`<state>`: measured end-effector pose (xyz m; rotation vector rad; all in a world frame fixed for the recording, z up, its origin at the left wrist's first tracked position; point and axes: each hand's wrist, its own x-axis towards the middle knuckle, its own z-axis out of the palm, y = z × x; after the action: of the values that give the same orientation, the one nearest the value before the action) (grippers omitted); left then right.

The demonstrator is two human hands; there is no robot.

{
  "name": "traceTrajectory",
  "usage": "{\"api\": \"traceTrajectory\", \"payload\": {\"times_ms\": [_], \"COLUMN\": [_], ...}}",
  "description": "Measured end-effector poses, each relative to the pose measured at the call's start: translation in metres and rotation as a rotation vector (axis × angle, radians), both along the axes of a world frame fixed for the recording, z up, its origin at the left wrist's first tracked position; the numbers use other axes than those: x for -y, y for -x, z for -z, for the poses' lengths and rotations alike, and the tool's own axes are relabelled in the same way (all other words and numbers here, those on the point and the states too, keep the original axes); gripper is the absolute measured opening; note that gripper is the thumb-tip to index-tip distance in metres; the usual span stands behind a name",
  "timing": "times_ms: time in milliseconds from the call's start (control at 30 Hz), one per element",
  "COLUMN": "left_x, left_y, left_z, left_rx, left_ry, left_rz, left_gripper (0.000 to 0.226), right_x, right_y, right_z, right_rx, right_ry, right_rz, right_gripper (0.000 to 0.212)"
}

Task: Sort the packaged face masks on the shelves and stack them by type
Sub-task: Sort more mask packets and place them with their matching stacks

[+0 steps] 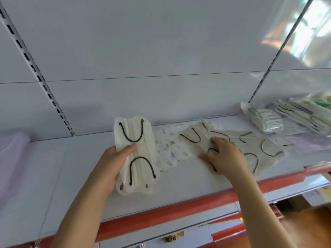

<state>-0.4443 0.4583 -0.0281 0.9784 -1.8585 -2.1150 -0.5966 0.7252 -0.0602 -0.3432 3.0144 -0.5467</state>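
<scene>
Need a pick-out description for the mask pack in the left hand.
Start at the white shelf with the red front edge. Left of the loose masks under the right hand, the left hand holds the cream mask pack. It alone is lifted upright, showing two black ear loops.

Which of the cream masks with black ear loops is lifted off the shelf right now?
The stack of cream masks gripped in the left hand; the other cream masks lie flat on the shelf under the right hand.

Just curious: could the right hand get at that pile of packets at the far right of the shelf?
Probably yes. The right hand rests on loose masks, holding nothing, and only low, flat masks lie between it and the pile.
</scene>
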Motion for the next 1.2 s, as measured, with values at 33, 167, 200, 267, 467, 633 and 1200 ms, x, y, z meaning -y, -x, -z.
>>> {"api": "traceTrajectory", "payload": {"times_ms": [33, 167, 200, 267, 467, 633, 1200], "left_x": [-0.002, -0.009, -0.011, -0.015, -0.02, -0.005, 0.171], "left_y": [0.003, 0.008, 0.01, 0.013, 0.021, -0.001, -0.259], "left_z": [-0.002, -0.008, -0.009, -0.008, -0.01, -0.021, -0.038], "left_rx": [-0.019, -0.089, -0.097, -0.104, -0.143, -0.21, -0.132], "left_ry": [-0.006, -0.034, -0.036, -0.038, -0.12, -0.078, 0.204], "left_rz": [-0.007, 0.01, 0.018, 0.045, 0.107, 0.139, -0.607], "left_gripper": [0.02, 0.019, 0.021, 0.023, 0.026, 0.031, 0.007], "right_x": [-0.004, -0.025, -0.034, -0.05, -0.03, 0.077, 0.362], "right_y": [0.001, 0.006, 0.008, 0.013, -0.008, -0.07, -0.234], "right_z": [-0.002, -0.011, -0.012, -0.01, -0.02, -0.058, -0.082], "right_rx": [-0.037, -0.183, -0.214, -0.188, -0.122, 0.285, 1.004], "right_ry": [0.066, 0.112, 0.098, 0.047, 0.144, 0.864, 0.964], "right_rz": [0.064, 0.251, 0.285, 0.288, 0.163, -0.194, -0.789], "right_gripper": [0.066, 0.023, 0.019, 0.027, 0.082, 0.077, 0.024]}}
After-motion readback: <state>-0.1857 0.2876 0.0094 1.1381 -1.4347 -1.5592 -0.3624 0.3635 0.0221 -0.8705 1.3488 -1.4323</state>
